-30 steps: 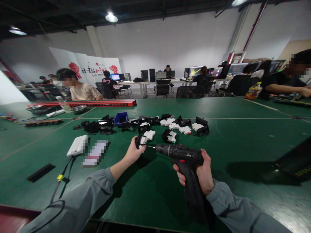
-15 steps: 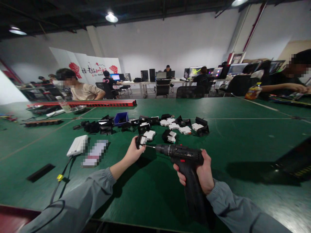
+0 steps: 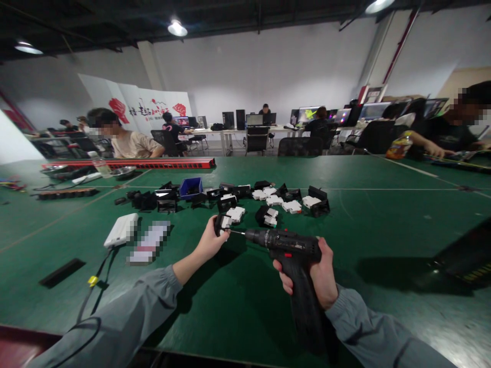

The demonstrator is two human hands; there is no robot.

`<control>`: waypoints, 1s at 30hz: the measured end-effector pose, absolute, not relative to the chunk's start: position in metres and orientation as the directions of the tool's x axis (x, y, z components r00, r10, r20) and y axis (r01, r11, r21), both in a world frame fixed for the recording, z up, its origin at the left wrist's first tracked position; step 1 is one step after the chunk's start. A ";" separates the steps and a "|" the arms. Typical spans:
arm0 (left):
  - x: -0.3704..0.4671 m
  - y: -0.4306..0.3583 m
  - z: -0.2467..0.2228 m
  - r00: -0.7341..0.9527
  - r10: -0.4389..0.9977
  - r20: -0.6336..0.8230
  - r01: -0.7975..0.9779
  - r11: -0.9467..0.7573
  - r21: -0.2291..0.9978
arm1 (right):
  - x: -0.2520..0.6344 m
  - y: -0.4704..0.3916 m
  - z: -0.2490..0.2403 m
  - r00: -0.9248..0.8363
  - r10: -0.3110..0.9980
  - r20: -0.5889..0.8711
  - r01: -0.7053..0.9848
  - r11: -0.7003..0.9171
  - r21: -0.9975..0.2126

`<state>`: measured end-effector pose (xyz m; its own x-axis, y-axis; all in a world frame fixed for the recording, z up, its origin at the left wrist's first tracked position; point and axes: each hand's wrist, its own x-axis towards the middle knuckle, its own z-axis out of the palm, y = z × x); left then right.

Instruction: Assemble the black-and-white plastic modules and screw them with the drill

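My left hand (image 3: 210, 240) grips a small black-and-white part (image 3: 223, 223), upright above the green table (image 3: 215, 327). In my right hand (image 3: 324, 273) is a black cordless drill (image 3: 293, 248), held by its handle and pointing left. The drill's thin bit (image 3: 238, 232) reaches to the part between my left fingers; the exact contact point is too small to make out. Just beyond my hands lie white blocks (image 3: 235, 213) and a black housing with a white block in it (image 3: 267, 216).
A blue bin (image 3: 191, 188) stands among black housings behind my hands. To the left lie a white box (image 3: 121, 230) with a cable, a blurred flat item (image 3: 149, 243) and a black strip (image 3: 62, 272). A dark object (image 3: 466, 260) is at right. People sit beyond.
My hands, the drill and the held part have barely moved. At the far right, another person's arm has shifted on the table.
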<state>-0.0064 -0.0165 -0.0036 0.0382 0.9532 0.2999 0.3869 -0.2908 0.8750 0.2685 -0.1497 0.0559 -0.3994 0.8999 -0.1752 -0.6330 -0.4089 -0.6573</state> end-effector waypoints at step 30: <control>-0.006 -0.023 0.003 0.024 0.986 0.167 0.294 -0.166 0.941 | 0.309 -0.135 0.059 0.032 0.900 0.434 -0.158 0.433 -0.887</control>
